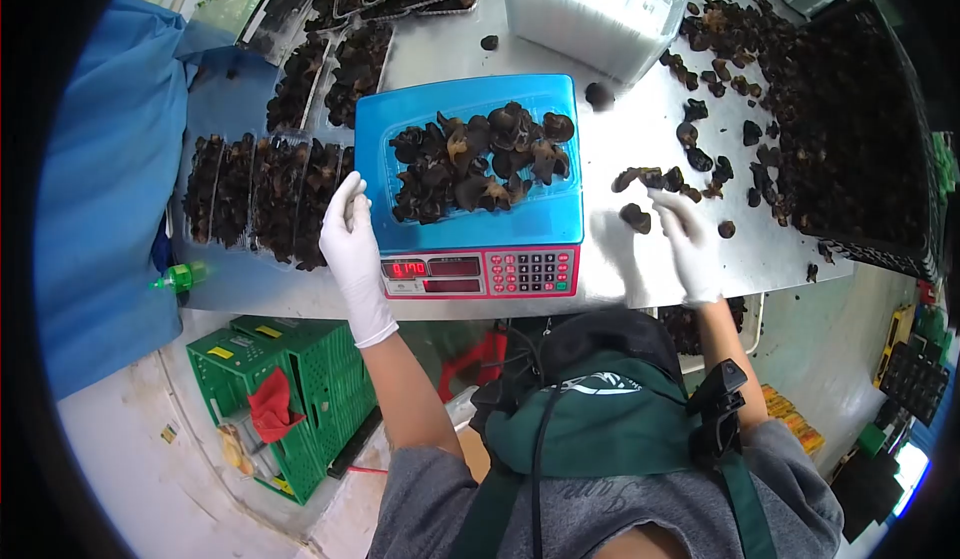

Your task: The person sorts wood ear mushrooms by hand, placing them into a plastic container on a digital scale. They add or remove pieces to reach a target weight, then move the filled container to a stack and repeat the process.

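**Gloved hands flank a loaded scale**

Below the near-left corner of the table (438,57) stand green crates (345,399), a red cloth (272,409) hanging over one. At the table's near edge sits the scale (480,237), its display (408,268) lit with red digits. The left hand (352,239) is at the scale's left edge, fingers close together, with nothing visible in it; whether it touches the scale, I cannot tell. The right hand (692,251) is well apart from the scale's right edge, fingers narrow, tips by loose mushrooms (635,218); whether it grips one is unclear. On the scale lies a clear tray (552,185) full of mushrooms. Filled trays (252,197) line the table's left edge. A black crate (880,257) stands along the right edge, a loose heap (765,49) beside it. Toward the far edge is a stack of clear trays (590,21).
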The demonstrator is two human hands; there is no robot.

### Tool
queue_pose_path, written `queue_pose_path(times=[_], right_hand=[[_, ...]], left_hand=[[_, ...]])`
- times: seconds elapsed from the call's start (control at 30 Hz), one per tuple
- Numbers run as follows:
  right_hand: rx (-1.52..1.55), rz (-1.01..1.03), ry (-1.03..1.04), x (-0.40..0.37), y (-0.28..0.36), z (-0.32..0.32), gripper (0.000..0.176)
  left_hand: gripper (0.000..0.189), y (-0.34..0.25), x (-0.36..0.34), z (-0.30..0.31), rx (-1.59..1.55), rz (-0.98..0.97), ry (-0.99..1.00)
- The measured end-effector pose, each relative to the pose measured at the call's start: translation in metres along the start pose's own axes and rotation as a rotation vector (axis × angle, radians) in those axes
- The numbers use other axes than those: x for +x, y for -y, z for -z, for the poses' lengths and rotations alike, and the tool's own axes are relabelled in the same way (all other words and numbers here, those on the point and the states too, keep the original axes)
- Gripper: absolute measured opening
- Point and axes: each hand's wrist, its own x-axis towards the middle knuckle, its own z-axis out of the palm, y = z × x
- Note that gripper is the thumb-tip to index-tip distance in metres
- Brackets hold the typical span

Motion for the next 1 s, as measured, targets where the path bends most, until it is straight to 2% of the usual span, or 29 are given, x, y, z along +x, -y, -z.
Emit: queue_pose_path(times=[0.03, 0.07, 0.13, 0.2, 0.23, 0.27, 0.33, 0.37, 0.4, 0.5, 0.6, 0.63, 0.77, 0.87, 0.9, 0.93, 1.0], right_hand=[[0.062, 0.148, 0.031, 0.010, 0.018, -0.020, 0.021], [-0.123, 0.454, -0.013, 0.021, 0.039, -0.032, 0.019], [-0.293, 0.476, 0.104, 0.034, 0.075, -0.056, 0.016], [-0.433, 0.557, 0.102, 0.053, 0.084, -0.075, 0.020], [-0.400, 0.612, 0.106, 0.061, 0.081, -0.085, 0.022], [-0.365, 0.666, 0.111, 0.067, 0.074, -0.096, 0.023], [-0.338, 0.827, 0.179, 0.070, 0.076, -0.109, 0.029], [-0.330, 0.870, 0.174, 0.068, 0.077, -0.112, 0.030], [-0.322, 0.912, 0.167, 0.067, 0.077, -0.113, 0.031], [-0.199, 0.847, 0.184, 0.075, 0.069, -0.104, 0.037], [-0.287, 0.707, 0.174, 0.063, 0.089, -0.097, 0.050], [-0.321, 0.727, 0.172, 0.061, 0.093, -0.102, 0.062], [-0.535, 0.802, 0.221, 0.062, 0.096, -0.135, 0.049], [-0.443, 0.840, 0.209, 0.067, 0.091, -0.130, 0.045], [-0.292, 0.825, 0.219, 0.068, 0.090, -0.126, 0.041], [-0.181, 0.829, 0.168, 0.070, 0.091, -0.120, 0.040], [-0.186, 0.730, 0.008, 0.063, 0.089, -0.111, 0.040]], left_hand=[[0.034, -0.004, 0.002, 0.001, 0.011, -0.003, 0.041], [0.041, -0.005, 0.001, -0.001, 0.062, -0.098, 0.063], [0.059, -0.010, -0.007, -0.010, 0.164, -0.290, 0.107], [0.099, -0.019, -0.020, -0.021, 0.643, -0.565, 0.141], [0.118, -0.017, -0.021, -0.028, 0.663, -0.556, 0.235], [0.115, -0.020, -0.023, -0.035, 0.685, -0.565, 0.270], [0.108, -0.013, -0.013, -0.048, 0.535, -0.609, 0.269], [0.093, -0.013, -0.008, -0.055, 0.507, -0.567, 0.214], [0.087, -0.012, -0.009, -0.056, 0.531, -0.569, 0.202], [0.068, -0.012, -0.010, -0.063, 0.546, -0.587, 0.137], [0.065, -0.012, -0.009, -0.070, 0.389, -0.507, 0.094], [0.064, -0.011, -0.007, -0.071, 0.381, -0.509, 0.095], [0.059, -0.006, -0.001, -0.074, 0.290, -0.529, 0.089], [0.047, -0.010, 0.000, -0.059, -0.031, -0.457, 0.146], [0.046, -0.015, -0.001, -0.053, -0.073, -0.449, 0.126], [0.044, -0.018, -0.002, -0.047, -0.115, -0.440, 0.105], [0.038, -0.017, -0.004, -0.039, -0.082, -0.460, 0.074]])
